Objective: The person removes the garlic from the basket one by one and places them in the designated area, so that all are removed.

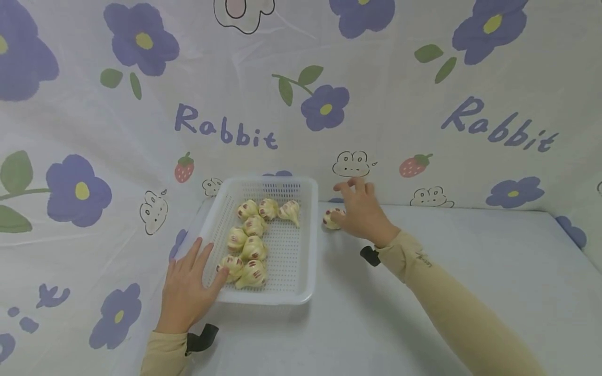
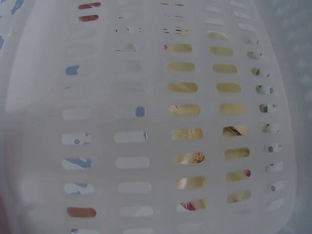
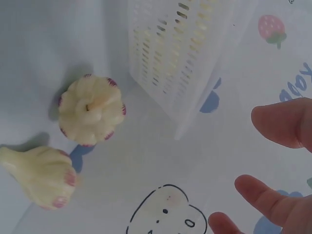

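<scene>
A white perforated plastic basket (image 1: 308,261) holds several pale garlic bulbs (image 1: 254,248) with purple marks, gathered mostly on its left side. My left hand (image 1: 189,290) rests at the basket's left rim, fingers extended and thumb reaching over the edge. The left wrist view shows the slotted basket wall (image 2: 105,126), with garlic visible through the holes. To the right of the basket, my right hand (image 1: 364,213) hovers with spread fingers, holding nothing. Below it are a garlic bulb (image 3: 91,109) and a second garlic bulb (image 3: 41,178), the latter hidden in the head view.
A pale tabletop (image 1: 451,271) extends to the right and front. Behind it hangs a white sheet (image 1: 390,78) printed with purple flowers, strawberries and lettering. It meets the table's back edge just beyond the basket. Black straps (image 1: 201,339) show at both wrists.
</scene>
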Tool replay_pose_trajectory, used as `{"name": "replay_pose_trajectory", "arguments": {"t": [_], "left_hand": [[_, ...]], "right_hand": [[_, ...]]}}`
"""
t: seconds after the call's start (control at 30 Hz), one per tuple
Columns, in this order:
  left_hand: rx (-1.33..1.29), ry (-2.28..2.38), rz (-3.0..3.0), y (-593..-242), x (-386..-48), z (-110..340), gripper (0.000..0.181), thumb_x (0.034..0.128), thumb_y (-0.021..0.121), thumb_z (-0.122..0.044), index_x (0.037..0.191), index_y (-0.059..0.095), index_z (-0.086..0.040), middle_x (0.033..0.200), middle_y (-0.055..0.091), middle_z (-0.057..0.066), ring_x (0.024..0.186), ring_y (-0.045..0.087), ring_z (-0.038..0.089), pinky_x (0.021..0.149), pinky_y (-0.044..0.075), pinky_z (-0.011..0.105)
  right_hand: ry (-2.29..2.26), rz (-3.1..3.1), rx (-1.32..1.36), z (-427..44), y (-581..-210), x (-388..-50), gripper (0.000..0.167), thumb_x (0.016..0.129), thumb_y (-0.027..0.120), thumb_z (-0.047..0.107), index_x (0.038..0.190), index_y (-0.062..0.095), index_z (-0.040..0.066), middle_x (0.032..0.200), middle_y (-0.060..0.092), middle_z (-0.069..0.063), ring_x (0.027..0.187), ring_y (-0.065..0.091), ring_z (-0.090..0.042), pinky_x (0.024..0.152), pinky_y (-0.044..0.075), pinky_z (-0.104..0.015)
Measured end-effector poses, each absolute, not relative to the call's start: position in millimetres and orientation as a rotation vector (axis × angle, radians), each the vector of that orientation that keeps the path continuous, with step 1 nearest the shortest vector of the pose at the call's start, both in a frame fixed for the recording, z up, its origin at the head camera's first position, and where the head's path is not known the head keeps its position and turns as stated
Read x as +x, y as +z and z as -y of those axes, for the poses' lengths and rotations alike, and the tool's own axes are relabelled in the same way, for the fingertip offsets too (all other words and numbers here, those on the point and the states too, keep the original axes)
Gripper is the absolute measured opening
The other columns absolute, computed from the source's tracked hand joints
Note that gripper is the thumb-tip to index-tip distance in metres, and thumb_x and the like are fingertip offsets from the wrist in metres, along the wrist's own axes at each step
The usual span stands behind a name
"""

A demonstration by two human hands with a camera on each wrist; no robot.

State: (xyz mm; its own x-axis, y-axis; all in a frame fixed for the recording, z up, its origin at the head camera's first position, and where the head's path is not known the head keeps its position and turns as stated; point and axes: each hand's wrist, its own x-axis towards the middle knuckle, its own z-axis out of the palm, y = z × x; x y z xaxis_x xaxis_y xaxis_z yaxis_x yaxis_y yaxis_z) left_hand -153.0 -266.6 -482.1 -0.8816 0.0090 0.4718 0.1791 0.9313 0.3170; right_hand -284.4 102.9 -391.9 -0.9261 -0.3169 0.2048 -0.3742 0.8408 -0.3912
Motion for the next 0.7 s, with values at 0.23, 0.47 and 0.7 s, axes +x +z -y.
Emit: {"name": "replay_pose_trajectory", "arguments": {"t": [0.23,0.47,0.7], "left_hand": [[-0.129,-0.492,2.621,-481,-153,267,0.064,0.0967,0.064,-0.047,0.146,0.058,-0.006,0.159,0.048,0.022,0.137,0.051,0.054,0.113,0.030,0.077],[-0.126,-0.503,2.632,-482,-153,268,0.065,0.0973,0.063,-0.047,0.148,0.057,-0.006,0.161,0.046,0.021,0.140,0.049,0.053,0.114,0.030,0.076],[-0.127,-0.513,2.651,-482,-154,267,0.066,0.0981,0.062,-0.047,0.149,0.056,-0.006,0.162,0.043,0.021,0.141,0.047,0.053,0.115,0.028,0.076]], "right_hand": [[0.679,2.875,0.581,-89,-392,-287,0.061,0.091,0.069,0.024,0.146,0.051,0.003,0.150,0.036,-0.029,0.130,0.036,-0.049,0.101,0.048,-0.058],[0.648,2.883,0.624,-73,-390,-290,0.061,0.092,0.068,0.024,0.147,0.050,0.004,0.151,0.037,-0.029,0.134,0.036,-0.049,0.103,0.048,-0.056],[0.643,2.904,0.665,-55,-383,-287,0.062,0.095,0.068,0.026,0.149,0.048,0.004,0.151,0.036,-0.029,0.135,0.036,-0.048,0.103,0.048,-0.056]]}}
